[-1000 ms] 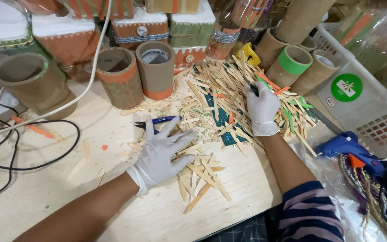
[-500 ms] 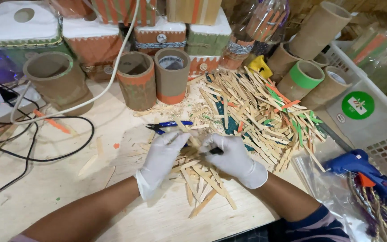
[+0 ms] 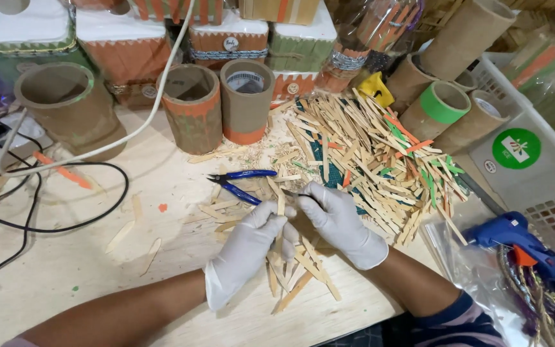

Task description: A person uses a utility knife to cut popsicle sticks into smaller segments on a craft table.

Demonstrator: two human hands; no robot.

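Note:
Both of my hands wear white gloves and meet over a small heap of cut wooden sticks [image 3: 293, 270] near the table's front edge. My left hand [image 3: 246, 247] pinches a short wooden stick [image 3: 281, 207] that stands upright between its fingers. My right hand [image 3: 340, 222] touches the same spot and holds a thin dark-tipped piece. Blue-handled cutters [image 3: 242, 184] lie on the table just beyond my left hand. A large pile of plain, orange and green sticks [image 3: 380, 154] spreads to the right.
Cardboard tubes [image 3: 244, 101] and decorated boxes [image 3: 226, 35] line the back. Black and white cables [image 3: 65, 167] cross the left side. A white basket [image 3: 534, 160] and a blue glue gun [image 3: 515, 234] sit at the right.
My right hand left the big stick pile and came back to meet my left hand. My left hand lifted from lying flat on the small heap and now pinches a stick.

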